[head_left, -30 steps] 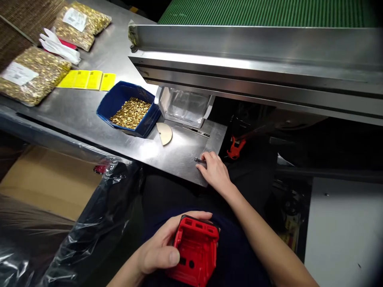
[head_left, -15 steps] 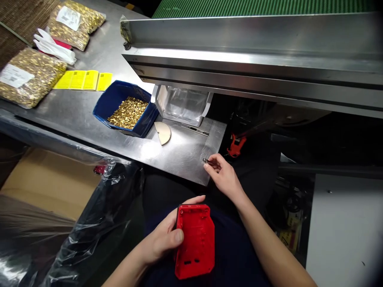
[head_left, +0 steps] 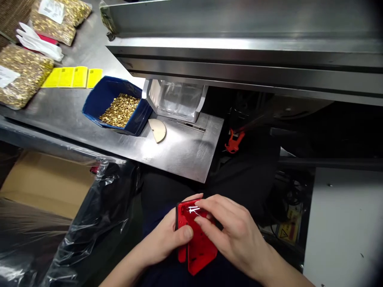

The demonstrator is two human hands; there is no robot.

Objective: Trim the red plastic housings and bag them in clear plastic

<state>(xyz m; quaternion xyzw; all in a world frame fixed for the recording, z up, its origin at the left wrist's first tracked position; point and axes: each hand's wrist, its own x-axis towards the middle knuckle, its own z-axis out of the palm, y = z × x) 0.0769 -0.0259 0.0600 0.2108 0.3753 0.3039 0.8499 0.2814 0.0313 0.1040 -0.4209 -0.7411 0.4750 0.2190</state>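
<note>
My left hand (head_left: 167,235) grips a red plastic housing (head_left: 203,247), an open tray-like shell with a dark outer edge, tilted in front of my lap. The thumb presses on its left side wall. Over the shell's upper end is my right hand (head_left: 230,231), its thumb and index finger pinching a small shiny piece (head_left: 193,209) inside the upper end. The piece is clear or metallic; its exact kind is too small to tell. My right hand hides part of the shell's right side.
On the metal table (head_left: 182,155) stand a blue bin (head_left: 89,105) of small brass parts and a grey bin (head_left: 179,99) with clear plastic. A pale half-disc (head_left: 157,130) lies before them. Bags of brass parts (head_left: 24,75) sit left. A metal beam (head_left: 239,48) crosses above.
My right hand has come from the table's corner down to the red housing, bringing the small piece to its upper end. The housing has tilted in my left hand.
</note>
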